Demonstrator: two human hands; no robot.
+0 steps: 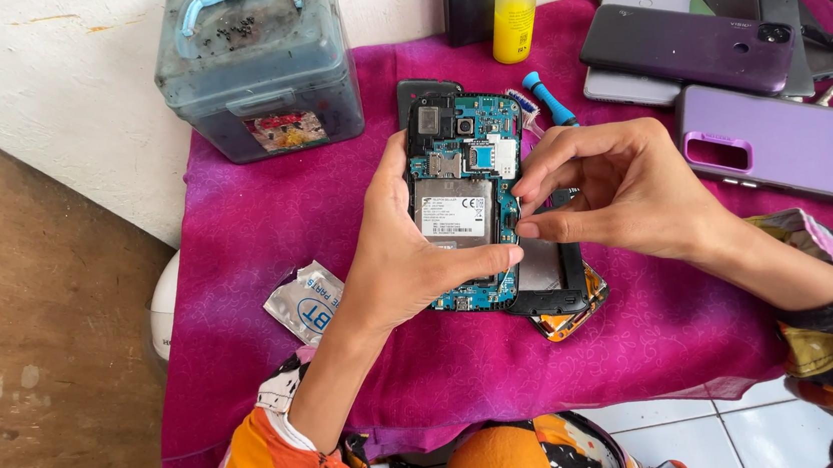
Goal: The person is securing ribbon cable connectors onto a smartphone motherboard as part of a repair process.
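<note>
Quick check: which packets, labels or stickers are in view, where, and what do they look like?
Foil packet: on the magenta cloth, left of the left hand; silver, crumpled, blue print.
Box sticker: front of the grey box; rectangular, red-yellow picture.
Board label: on the circuit board; pale grey rectangle.

Both hands meet: left hand (408,255) cupped, right hand (624,191) pinching (fingertips together).
</note>
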